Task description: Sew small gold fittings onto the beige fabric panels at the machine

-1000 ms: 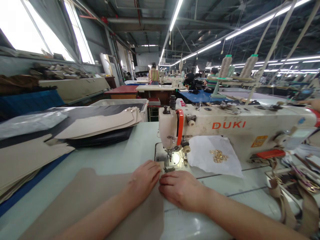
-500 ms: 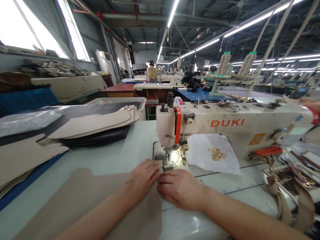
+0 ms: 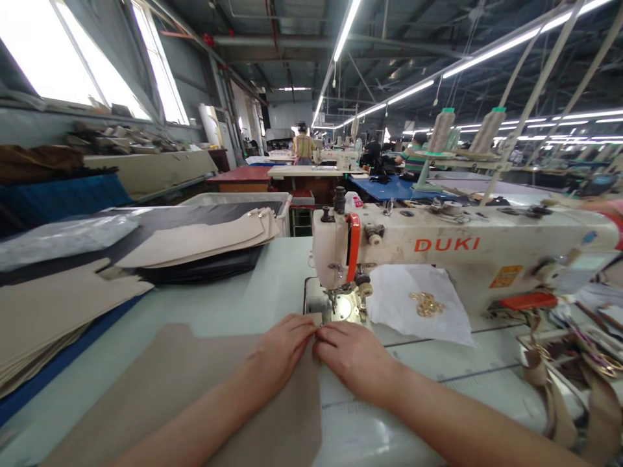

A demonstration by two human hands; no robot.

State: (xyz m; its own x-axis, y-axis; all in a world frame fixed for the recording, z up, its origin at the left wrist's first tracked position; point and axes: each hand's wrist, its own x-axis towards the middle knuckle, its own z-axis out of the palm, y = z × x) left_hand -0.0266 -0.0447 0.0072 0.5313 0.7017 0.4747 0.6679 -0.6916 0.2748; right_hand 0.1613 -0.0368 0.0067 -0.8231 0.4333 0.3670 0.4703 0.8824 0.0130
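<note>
A large taupe fabric panel [image 3: 204,363] lies flat on the pale table, its upper right corner just in front of the needle area of a white sewing machine [image 3: 448,243]. My left hand [image 3: 282,350] rests on that corner, fingers pressed together at the edge. Close beside it, my right hand [image 3: 357,357] has its fingers closed on the same edge, the fingertips nearly meeting those of the left. A small light piece shows at the fingertips, below the lit needle plate [image 3: 344,307]. The fingers hide most of the pinched edge.
Gold rings [image 3: 427,304] lie on a white cloth [image 3: 389,292] under the machine arm. Stacked beige pieces [image 3: 204,239] sit at left on black material. A tray [image 3: 569,383] with straps is at right. People work farther back.
The camera view has shifted slightly, so the scene appears farther right. Both hands have moved slightly closer together at the panel's edge, still holding it.
</note>
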